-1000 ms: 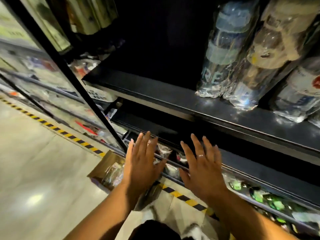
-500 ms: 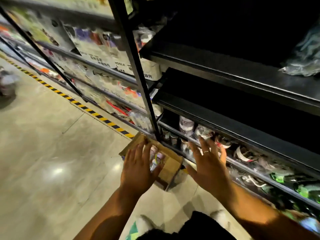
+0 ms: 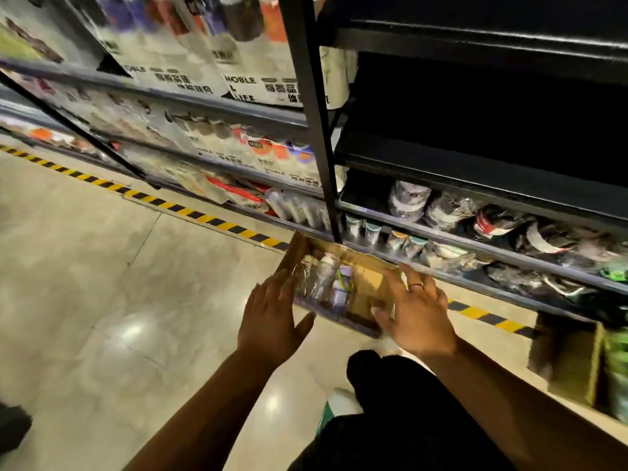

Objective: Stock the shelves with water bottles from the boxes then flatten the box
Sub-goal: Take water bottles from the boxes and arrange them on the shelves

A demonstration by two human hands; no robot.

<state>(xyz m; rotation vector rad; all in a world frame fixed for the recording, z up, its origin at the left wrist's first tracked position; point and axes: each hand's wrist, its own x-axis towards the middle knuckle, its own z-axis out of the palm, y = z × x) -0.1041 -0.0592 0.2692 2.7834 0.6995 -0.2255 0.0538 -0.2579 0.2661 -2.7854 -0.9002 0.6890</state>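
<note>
Left hand and right hand hover with fingers spread, holding nothing, at either end of the box on the floor at the shelf foot. Bottles lie inside.

Bottles in box on floor before shelves

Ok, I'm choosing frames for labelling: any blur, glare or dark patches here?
Head view: motion blur smears the packaged goods upper left; glare spots shine on the floor; the upper right shelves are nearly black; wide-angle distortion tilts the shelf post.
</note>
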